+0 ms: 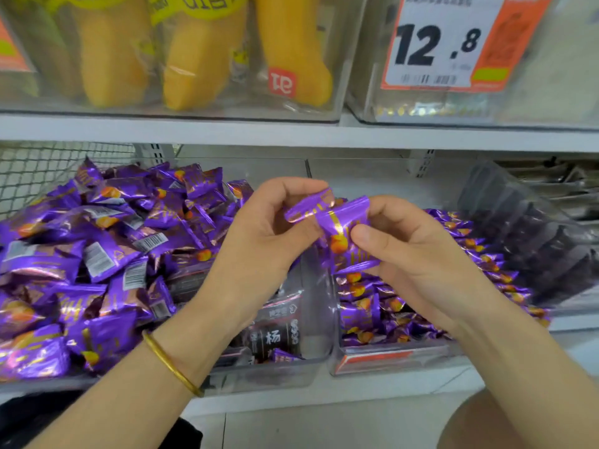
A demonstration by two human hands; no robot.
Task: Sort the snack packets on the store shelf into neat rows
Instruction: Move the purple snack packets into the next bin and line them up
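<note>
Above the bins (259,377), left hand (259,241) and right hand (415,254) pinch purple packets (337,218)

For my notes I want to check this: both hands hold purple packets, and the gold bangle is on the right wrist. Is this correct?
Not quite. The head view shows the gold bangle on the left wrist, not the right. The rest stands: the left hand and the right hand both hold purple packets.
</note>
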